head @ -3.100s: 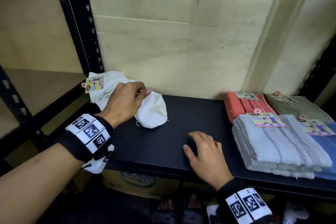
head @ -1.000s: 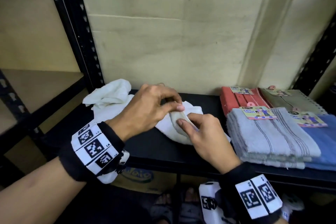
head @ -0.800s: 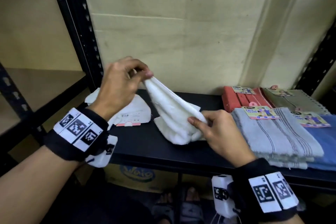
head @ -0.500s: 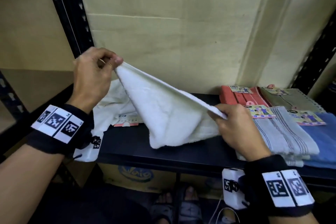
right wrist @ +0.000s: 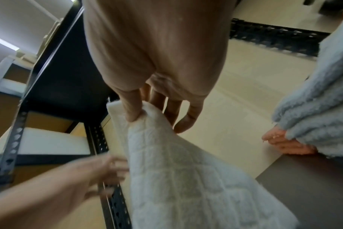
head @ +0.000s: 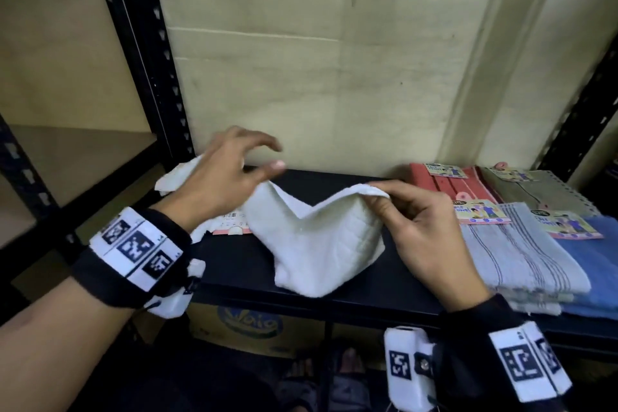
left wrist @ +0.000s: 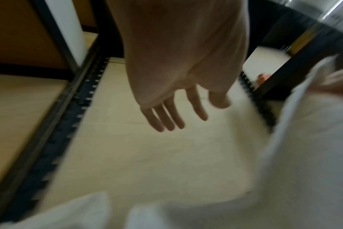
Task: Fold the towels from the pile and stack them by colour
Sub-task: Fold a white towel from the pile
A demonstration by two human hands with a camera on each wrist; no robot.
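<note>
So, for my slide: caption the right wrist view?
Right hand pinches a white towel above the shelf.

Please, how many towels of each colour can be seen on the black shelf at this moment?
White: 2, the white towel pinched by the right hand and the other white towel behind the left hand
Red: 1, red towel
Olive: 1, olive towel
Grey striped: 1 on top, grey towel
Blue: 1, blue towel
Total: 6 visible
</note>
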